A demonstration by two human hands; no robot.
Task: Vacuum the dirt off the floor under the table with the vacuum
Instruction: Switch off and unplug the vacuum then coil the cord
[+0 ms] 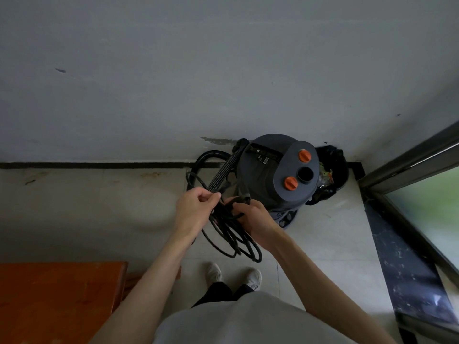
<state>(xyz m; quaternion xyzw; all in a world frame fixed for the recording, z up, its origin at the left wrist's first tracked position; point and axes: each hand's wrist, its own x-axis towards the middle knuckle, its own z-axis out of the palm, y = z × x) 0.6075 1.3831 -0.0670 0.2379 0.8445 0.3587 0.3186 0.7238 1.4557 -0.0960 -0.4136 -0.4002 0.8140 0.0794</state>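
Note:
A grey canister vacuum (pixel 268 170) with two orange knobs stands on the floor against the wall, near the corner. Its ribbed black hose (pixel 223 170) runs down from its upper left side. A coiled black power cord (pixel 233 239) hangs in loops between my hands, in front of the vacuum. My left hand (pixel 195 207) pinches a strand of the cord at the top of the coil. My right hand (pixel 253 219) grips the bundle from the right, with the plug end showing just above its fingers. The orange wooden table (pixel 62 294) is at the lower left.
A black bin (pixel 335 167) lined with a bag and holding rubbish stands in the corner behind the vacuum. A dark stone sill (pixel 397 256) and a sliding glass door frame (pixel 409 157) run along the right. My white shoes (pixel 233 275) stand on pale floor tiles.

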